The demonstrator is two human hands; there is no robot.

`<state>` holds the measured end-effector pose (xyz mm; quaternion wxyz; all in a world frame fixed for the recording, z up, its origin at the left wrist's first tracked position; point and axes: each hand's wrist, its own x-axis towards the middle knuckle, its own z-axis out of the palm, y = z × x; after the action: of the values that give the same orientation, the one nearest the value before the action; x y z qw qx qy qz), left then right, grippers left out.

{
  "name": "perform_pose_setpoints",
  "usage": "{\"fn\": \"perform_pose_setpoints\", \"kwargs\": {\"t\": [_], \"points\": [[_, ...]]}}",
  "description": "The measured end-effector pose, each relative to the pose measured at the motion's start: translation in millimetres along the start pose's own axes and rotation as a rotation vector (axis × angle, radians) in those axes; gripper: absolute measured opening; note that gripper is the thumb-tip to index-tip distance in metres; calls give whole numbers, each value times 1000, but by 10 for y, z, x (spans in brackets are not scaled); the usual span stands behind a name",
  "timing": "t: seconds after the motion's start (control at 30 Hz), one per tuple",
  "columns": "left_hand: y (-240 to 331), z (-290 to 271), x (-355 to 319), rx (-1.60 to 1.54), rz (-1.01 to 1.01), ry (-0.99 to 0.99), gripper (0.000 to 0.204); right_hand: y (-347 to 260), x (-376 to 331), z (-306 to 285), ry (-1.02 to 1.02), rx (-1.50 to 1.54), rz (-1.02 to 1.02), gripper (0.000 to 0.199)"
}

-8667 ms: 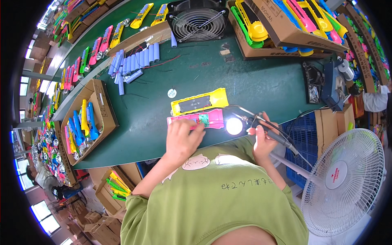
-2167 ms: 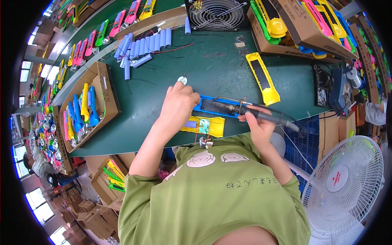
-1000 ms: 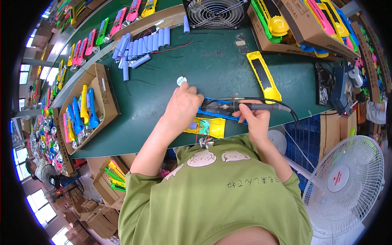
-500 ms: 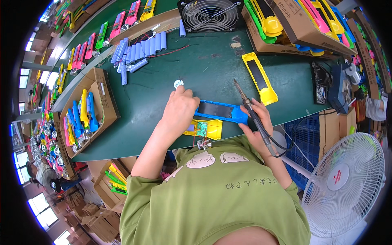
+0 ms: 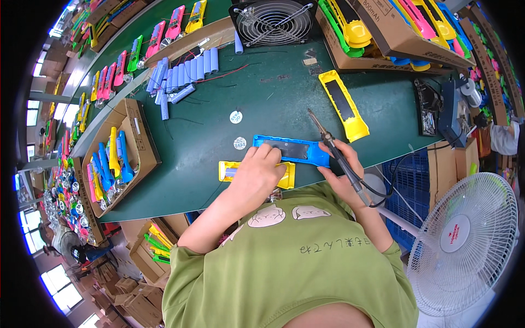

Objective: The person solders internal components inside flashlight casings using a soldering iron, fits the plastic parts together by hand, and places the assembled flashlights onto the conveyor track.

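A blue plastic casing (image 5: pixel 307 152) with a dark inner strip lies in front of me. My left hand (image 5: pixel 259 170) has its fingers curled closed at the casing's left part; its fingertips are partly hidden. Between the fingers of my right hand (image 5: pixel 348 168) is a soldering iron (image 5: pixel 340 157), its tip pointing up and left. The same hand's fingers also touch the blue casing's right end. Under my left hand, near the table edge, lies a yellow casing (image 5: pixel 223 171) with a blue battery cell in it, mostly covered. Two round white stickers (image 5: pixel 235 117) lie farther off.
Another yellow casing (image 5: pixel 344 106) lies at the right. Blue battery cells (image 5: pixel 188 71) with wires are piled at the back left. A black fan (image 5: pixel 273 23) stands behind. Cardboard boxes of coloured parts flank the table (image 5: pixel 191 128). A white fan (image 5: pixel 465 240) stands at right.
My left hand has moved toward me and to the right, from beside a sticker onto the blue casing. A second sticker is now in sight. The right hand keeps the soldering iron.
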<state>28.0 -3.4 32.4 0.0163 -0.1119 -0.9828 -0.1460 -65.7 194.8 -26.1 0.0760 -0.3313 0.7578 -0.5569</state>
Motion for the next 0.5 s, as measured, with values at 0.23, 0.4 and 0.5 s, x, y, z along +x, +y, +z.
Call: {"fn": "perform_pose_setpoints", "kwargs": {"t": [0.23, 0.4, 0.5], "points": [[-4, 254, -55, -198, -42, 345, 22, 55, 85, 113, -19, 51, -22, 54], [25, 271, 97, -31, -155, 310, 18, 45, 231, 248, -124, 108, -113, 51], [3, 297, 97, -53, -257, 257, 15, 0, 250, 178, -93, 29, -148, 43]]}}
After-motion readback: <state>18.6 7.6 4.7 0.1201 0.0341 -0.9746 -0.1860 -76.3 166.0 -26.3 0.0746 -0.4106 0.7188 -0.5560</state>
